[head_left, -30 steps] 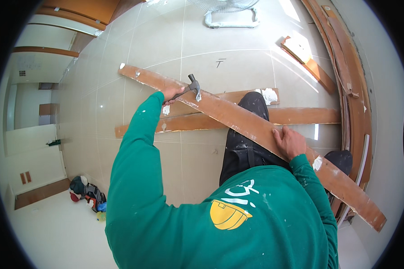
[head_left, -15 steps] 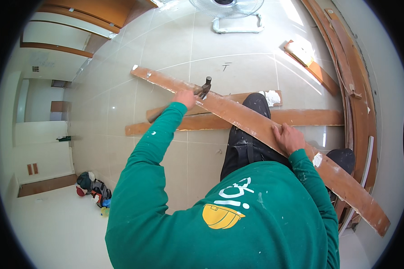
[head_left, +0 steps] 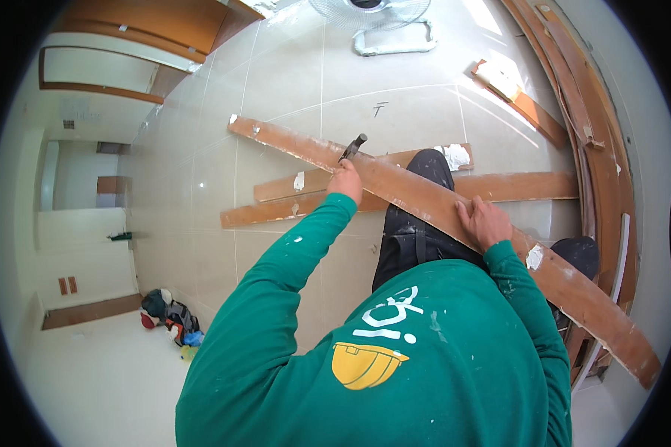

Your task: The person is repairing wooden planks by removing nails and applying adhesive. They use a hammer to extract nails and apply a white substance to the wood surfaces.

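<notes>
- In the head view, the left hand is closing around the handle of a dark metal hammer, and the hammer head is pointing up and away from the hand, just above the board.
- The long brown wooden board with white plaster patches is running slanted under both hands, from far beyond the left hand down past the right hand.
- The right hand is lying flat and wide on the top face of this board, pressing it and gripping nothing.
- Beyond the left hand, two shorter brown wooden strips are lying on the pale tiled floor.
- I judge the hammering step is in hand; the next blow is calling for a firmly held board and good aim.
</notes>
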Motion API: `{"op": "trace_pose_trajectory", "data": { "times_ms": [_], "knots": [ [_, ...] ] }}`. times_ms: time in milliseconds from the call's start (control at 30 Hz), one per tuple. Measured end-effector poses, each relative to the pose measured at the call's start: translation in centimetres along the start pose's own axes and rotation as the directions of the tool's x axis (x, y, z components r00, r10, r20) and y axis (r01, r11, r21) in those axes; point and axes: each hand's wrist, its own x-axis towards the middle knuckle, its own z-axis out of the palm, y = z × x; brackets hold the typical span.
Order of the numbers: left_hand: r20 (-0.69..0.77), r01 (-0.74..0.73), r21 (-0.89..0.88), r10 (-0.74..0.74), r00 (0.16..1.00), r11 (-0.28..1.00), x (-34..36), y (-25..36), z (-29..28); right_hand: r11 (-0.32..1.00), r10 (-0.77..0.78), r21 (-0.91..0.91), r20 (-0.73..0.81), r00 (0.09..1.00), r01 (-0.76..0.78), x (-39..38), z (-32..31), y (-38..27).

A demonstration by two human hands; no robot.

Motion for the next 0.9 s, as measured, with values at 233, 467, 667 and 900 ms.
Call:
{"op": "trace_pose_trajectory", "data": {
  "times_ms": [233, 467, 667, 900],
  "knots": [
    [0.329, -0.085, -0.209, 0.152, 0.932, 0.974, 2.9, -6.0, -3.7, 1.000, -0.006, 0.005, 0.053, 0.999, 0.006, 0.5, -0.3, -0.2],
    [0.698, 0.309, -0.520, 0.188, 0.691, 0.796, 4.7, -10.1, -9.9, 0.999, 0.010, 0.033, 0.110, 0.994, -0.013, 0.4, 0.0, -0.3],
    [0.748, 0.383, -0.540, 0.218, 0.627, 0.749, 6.3, -11.5, -10.7, 0.998, 0.010, 0.053, 0.100, 0.995, -0.016, 0.4, -0.2, -0.2],
    [0.602, 0.143, -0.467, 0.196, 0.774, 0.873, 3.2, -8.2, -10.1, 0.998, 0.048, 0.035, 0.131, 0.990, -0.053, 0.8, -0.8, -0.3]
  ]
}}
